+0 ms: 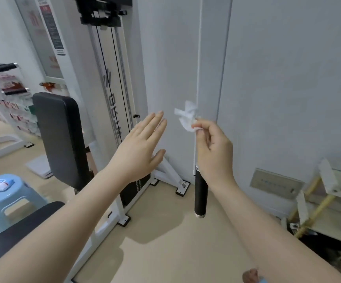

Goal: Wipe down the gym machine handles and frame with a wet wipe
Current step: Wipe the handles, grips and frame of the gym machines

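White wipe (186, 116) pinched in right hand (214, 152), pointing up; left hand (139, 148) flat, empty.

A single wide-angle view looks from the person's head, forward and downward, toward a white gym machine frame (112, 111) standing against a pale wall. It sits close: both forearms reach in from the bottom edge, filling the lower half. Left of the frame the floor recedes toward a blue stool (8, 198); straight lines bow near the edges.
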